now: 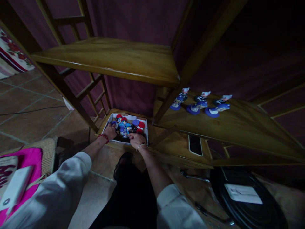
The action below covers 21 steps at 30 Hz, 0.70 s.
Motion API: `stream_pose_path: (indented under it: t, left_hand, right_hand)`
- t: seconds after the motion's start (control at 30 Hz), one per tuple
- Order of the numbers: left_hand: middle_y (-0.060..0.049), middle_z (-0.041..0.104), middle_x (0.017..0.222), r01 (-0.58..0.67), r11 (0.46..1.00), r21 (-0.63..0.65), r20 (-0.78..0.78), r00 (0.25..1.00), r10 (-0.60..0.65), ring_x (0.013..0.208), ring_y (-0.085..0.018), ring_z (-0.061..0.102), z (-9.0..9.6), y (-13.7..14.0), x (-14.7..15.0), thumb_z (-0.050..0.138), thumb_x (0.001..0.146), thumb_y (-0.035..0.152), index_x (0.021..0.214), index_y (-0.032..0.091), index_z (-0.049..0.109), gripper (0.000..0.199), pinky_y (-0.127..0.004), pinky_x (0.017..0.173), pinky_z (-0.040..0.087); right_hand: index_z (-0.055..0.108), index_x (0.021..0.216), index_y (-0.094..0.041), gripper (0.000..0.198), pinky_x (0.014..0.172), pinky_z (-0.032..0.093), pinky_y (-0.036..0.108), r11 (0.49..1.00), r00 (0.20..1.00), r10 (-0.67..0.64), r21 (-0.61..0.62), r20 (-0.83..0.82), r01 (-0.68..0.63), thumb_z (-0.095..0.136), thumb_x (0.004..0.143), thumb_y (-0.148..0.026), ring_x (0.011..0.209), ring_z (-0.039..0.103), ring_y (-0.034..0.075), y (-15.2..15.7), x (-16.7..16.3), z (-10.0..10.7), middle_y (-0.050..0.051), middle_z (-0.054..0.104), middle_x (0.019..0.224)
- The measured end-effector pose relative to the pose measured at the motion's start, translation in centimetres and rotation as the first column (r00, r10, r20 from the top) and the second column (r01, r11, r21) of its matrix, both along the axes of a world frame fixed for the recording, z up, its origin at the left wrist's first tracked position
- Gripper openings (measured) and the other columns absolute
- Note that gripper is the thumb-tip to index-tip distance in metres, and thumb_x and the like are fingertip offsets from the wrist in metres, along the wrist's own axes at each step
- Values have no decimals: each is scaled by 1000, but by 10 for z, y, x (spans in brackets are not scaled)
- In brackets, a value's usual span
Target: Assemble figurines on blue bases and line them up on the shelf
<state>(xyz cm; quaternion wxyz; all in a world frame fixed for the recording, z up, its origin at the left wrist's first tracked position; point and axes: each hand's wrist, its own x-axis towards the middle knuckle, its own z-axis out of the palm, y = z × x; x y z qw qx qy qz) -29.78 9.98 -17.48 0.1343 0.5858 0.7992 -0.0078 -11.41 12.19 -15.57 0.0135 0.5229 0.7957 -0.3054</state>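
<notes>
A shallow white box [145,131] sits on the low wooden shelf, full of small painted figurines [122,128] with red, blue and purple round bases. My left hand [111,131], with a red bead bracelet, reaches over the box's left side, its fingers apart beside the figurines. My right hand [137,139], with a silver bracelet, is at the box's front right. Its fingers are curled, the index finger and thumb close to a blue and white figurine; what they pinch, if anything, is hidden.
More figurines [194,107] stand in two rows on a higher shelf [228,127] at right. A phone [195,145] lies on the low shelf. A black round stool [247,203] holds a white packet [243,193]. At left, a white device [16,187] rests on pink cloth.
</notes>
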Motion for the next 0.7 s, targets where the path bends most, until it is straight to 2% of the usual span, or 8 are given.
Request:
stream_pose_path:
  t: [0.1,0.23,0.4,0.5,0.6,0.63,0.7]
  left_hand:
    - [-14,46,117,6,999,43,21,1000,-7,103,-21,50,0,0,-2,45,72,19,117,14,43,45,-26,87,37]
    - [-8,50,116,55,988,145,21,998,-59,99,-18,52,3,-6,-1,42,72,13,109,19,53,40,-23,89,37]
    - [-5,52,114,110,972,209,-29,994,-106,105,-19,47,17,-14,8,40,74,15,100,22,59,33,-26,93,34]
    - [-2,51,116,199,949,246,48,975,-217,109,-16,43,25,-15,24,37,76,15,103,23,58,35,-25,95,33]
    - [1,51,118,373,907,198,183,895,-408,106,-13,46,30,-14,44,34,78,15,108,26,54,38,-23,92,36]
    - [2,51,117,409,897,168,200,877,-437,106,-13,46,30,-13,50,34,79,16,110,27,53,38,-24,91,36]
    - [0,51,118,409,908,92,197,886,-419,106,-14,46,31,-13,57,34,80,19,112,27,51,37,-26,89,37]
  right_hand:
    - [58,100,-37,33,79,42,23,999,999,-35,35,-1,35,42,76,-23,94,56,14,0,0,-3,-8,63,100]
    - [58,101,-36,33,79,43,21,997,997,-59,55,-51,62,41,76,-21,95,56,12,1,1,-8,-9,63,100]
    - [58,99,-33,37,76,43,17,999,991,-54,-7,-123,53,43,72,-13,92,57,8,3,1,-13,-12,64,96]
    - [60,95,-30,40,76,43,16,998,981,-57,-51,-185,48,42,68,-7,91,58,7,5,2,-16,-10,65,93]
    - [62,89,-26,40,75,44,17,996,970,-73,-70,-233,58,41,65,-2,87,58,8,7,6,-19,-7,65,91]
    - [62,88,-25,38,74,45,18,995,968,-88,-65,-235,74,41,66,-3,85,59,8,8,8,-20,-6,65,91]
    - [61,87,-22,33,72,46,19,993,965,-118,-47,-235,110,43,66,-5,82,59,9,11,13,-20,-5,64,90]
